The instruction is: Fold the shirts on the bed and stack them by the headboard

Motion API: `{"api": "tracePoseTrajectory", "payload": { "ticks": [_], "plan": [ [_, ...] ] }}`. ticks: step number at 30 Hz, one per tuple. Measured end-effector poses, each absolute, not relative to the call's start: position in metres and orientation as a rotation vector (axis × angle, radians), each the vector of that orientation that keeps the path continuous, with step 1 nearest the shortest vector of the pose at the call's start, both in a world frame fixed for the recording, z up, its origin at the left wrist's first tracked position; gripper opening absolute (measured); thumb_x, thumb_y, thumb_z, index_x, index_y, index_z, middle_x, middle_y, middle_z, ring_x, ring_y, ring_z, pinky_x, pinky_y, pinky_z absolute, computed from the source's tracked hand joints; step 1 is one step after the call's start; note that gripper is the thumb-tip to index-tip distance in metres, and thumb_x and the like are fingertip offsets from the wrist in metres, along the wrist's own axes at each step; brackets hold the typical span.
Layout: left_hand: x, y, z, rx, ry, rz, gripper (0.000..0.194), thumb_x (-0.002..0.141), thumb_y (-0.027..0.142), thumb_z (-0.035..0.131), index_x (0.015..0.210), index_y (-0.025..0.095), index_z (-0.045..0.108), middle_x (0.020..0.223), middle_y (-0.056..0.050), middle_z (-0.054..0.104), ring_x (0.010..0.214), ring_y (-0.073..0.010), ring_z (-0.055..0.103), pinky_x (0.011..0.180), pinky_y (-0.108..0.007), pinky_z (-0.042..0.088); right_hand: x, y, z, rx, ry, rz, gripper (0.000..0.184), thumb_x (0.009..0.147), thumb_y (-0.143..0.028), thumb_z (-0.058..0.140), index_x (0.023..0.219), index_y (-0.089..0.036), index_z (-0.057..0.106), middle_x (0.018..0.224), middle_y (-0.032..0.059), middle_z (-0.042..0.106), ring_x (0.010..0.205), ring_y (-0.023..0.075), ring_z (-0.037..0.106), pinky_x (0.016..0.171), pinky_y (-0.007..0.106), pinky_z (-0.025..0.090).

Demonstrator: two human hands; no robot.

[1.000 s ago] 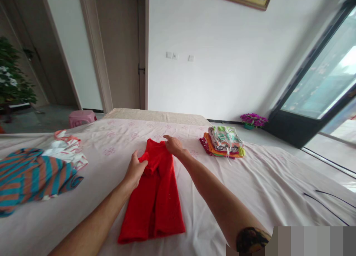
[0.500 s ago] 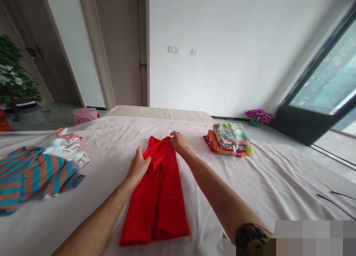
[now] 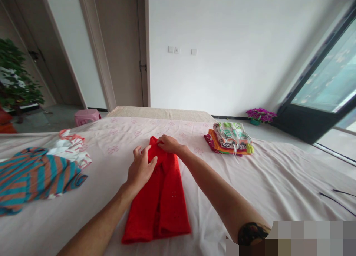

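A pair of red trousers lies on the light bedsheet in front of me, its two legs pointing toward me and its waist away. My left hand rests at the upper left edge of the trousers, fingers bent and apart, thumb off to the side. At the waist end, my right hand has its fingers closed on the red cloth; its fingertips are partly hidden.
A striped blue and brown garment and a crumpled white and red one lie at left. A stack of folded clothes sits at right on the bedsheet. Beyond the bed are a pink stool and purple flowers.
My right hand has moved left from the right waist corner, bringing cloth inward. My left hand's fingers have spread from a pinch on the left edge.
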State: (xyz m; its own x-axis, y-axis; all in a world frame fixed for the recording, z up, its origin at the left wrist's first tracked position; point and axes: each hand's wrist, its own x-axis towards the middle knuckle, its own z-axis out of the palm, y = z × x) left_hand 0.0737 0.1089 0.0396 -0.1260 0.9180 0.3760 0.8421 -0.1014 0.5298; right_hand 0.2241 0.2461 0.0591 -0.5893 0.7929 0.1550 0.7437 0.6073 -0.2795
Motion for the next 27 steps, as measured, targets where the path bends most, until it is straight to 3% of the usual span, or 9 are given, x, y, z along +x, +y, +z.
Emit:
{"api": "tracePoseTrajectory", "payload": {
  "ticks": [5,11,16,20,24,27],
  "plan": [
    [0.086,0.097,0.051,2.371,2.22,0.727,0.046,0.081,0.048,0.064,0.115,0.017,0.064,0.137,-0.018,0.048,0.129,-0.0363,0.04,0.108,-0.052,0.03,0.231,0.255,0.066,-1.273,-2.366,0.608,0.017,0.082,-0.026,0.059,0.09,-0.019,0.072,0.076,-0.0004,0.066,0.067,0.0112,0.057,0.06,0.02,0.04],
    [0.084,0.104,0.05,2.481,2.156,0.601,0.023,0.089,0.031,0.053,0.1,0.018,0.068,0.103,-0.013,0.063,0.104,-0.0295,0.053,0.09,-0.042,0.041,0.231,0.262,0.07,-1.163,-2.007,1.053,0.026,0.078,-0.023,0.064,0.103,-0.015,0.071,0.058,-0.0057,0.055,0.05,0.0064,0.045,0.049,0.017,0.034],
    [0.083,0.106,0.056,2.348,1.969,0.891,0.024,0.091,0.022,0.044,0.089,0.018,0.068,0.095,-0.011,0.067,0.097,-0.0253,0.06,0.089,-0.038,0.044,0.231,0.264,0.081,-1.268,-1.833,0.992,0.023,0.076,-0.018,0.062,0.096,-0.013,0.073,0.053,-0.0056,0.053,0.048,0.0065,0.044,0.048,0.017,0.035],
    [0.087,0.117,0.053,1.547,1.62,1.3,0.026,0.088,0.026,0.044,0.101,0.018,0.066,0.092,-0.006,0.071,0.085,-0.0195,0.066,0.08,-0.032,0.051,0.225,0.269,0.084,-1.401,-1.815,0.862,0.03,0.082,-0.02,0.056,0.106,-0.014,0.072,0.06,-0.0011,0.063,0.053,0.0099,0.055,0.055,0.02,0.044],
    [0.081,0.128,0.047,0.892,1.407,1.275,0.04,0.077,0.016,0.048,0.116,0.016,0.058,0.096,-0.007,0.072,0.077,-0.0155,0.068,0.071,-0.03,0.055,0.215,0.266,0.07,-1.473,-1.869,0.882,0.04,0.084,-0.017,0.055,0.121,-0.011,0.065,0.075,0.0052,0.071,0.059,0.0143,0.064,0.059,0.024,0.05],
    [0.07,0.128,0.049,0.993,1.468,1.145,0.044,0.075,0.015,0.053,0.118,0.016,0.057,0.1,-0.01,0.072,0.083,-0.0188,0.069,0.075,-0.032,0.055,0.214,0.257,0.06,-1.457,-1.899,0.8,0.046,0.08,-0.013,0.06,0.125,-0.013,0.063,0.107,0.0106,0.072,0.089,0.0179,0.068,0.079,0.026,0.052]
  ]
}}
